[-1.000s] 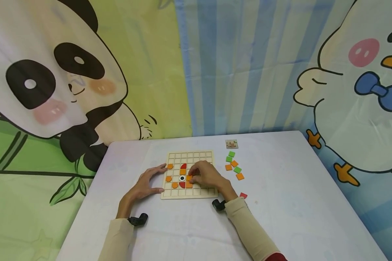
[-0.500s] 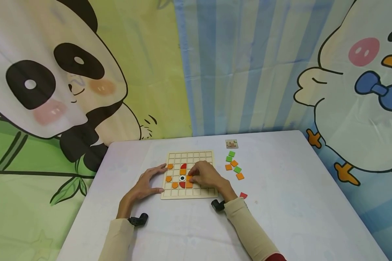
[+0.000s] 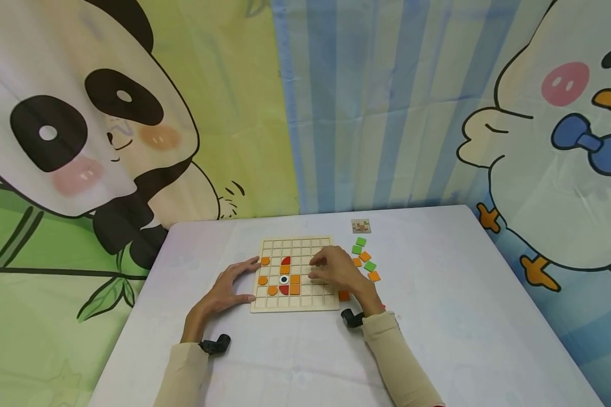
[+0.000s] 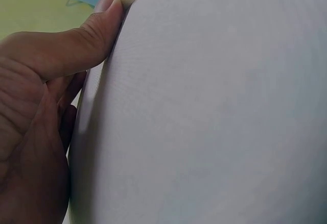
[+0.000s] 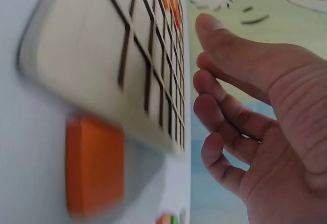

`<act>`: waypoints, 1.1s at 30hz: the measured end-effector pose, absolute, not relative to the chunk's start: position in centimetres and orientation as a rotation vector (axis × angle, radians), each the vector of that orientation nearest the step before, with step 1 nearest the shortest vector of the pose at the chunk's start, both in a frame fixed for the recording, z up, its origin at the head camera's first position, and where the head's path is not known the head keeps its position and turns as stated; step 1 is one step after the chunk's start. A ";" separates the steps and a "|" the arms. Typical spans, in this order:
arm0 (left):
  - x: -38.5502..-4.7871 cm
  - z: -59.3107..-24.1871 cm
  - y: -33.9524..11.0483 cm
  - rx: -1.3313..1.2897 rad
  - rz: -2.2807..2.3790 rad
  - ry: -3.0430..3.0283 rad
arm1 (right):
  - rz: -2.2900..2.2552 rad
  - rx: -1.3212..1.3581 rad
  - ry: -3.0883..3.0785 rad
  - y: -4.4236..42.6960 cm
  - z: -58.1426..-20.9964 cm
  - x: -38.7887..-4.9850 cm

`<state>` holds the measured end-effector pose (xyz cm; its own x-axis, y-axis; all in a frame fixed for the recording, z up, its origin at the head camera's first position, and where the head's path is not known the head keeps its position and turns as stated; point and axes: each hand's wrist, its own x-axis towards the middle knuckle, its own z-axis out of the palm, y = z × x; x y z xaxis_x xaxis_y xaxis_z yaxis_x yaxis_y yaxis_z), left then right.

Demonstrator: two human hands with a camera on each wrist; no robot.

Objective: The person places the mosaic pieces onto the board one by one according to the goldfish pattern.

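Note:
Pale grid board point(image 3: 305, 251) lies on the table, holding orange discs, a black-and-white eye disc point(image 3: 284, 280), red quarter pieces and orange squares point(image 3: 295, 289). My left hand point(image 3: 225, 287) rests against its left edge, thumb and fingertips spread apart; in the left wrist view, the thumb of that hand point(image 4: 46, 91) touches the board's edge. Above the right part of the board hovers my right hand point(image 3: 338, 268). Seen from the right wrist, this hand point(image 5: 255, 106) has loosely bent fingers and nothing between them.
An orange square point(image 5: 94, 165) lies beside the board's near right edge. Right of the board are loose green squares point(image 3: 369, 265) and orange squares point(image 3: 374, 276), with a small patterned card point(image 3: 361, 226) behind them. A red piece is mostly hidden by my right wrist.
My right hand has let go of the orange square beside the eye disc and moved right, uncovering it. My left hand has stayed at the board's edge.

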<state>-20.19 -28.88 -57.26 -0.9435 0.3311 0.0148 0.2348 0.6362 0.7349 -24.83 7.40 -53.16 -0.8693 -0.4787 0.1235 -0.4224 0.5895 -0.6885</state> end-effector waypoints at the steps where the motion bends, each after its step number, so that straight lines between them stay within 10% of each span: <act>1: -20.2 -57.3 -28.9 0.472 1.198 2.731 | -1.151 -0.764 2.744 7.9 -53.0 -24.8; 33: -20.4 -57.6 -29.2 0.564 1.202 2.749 | -0.743 0.034 2.965 19.5 -51.7 -22.6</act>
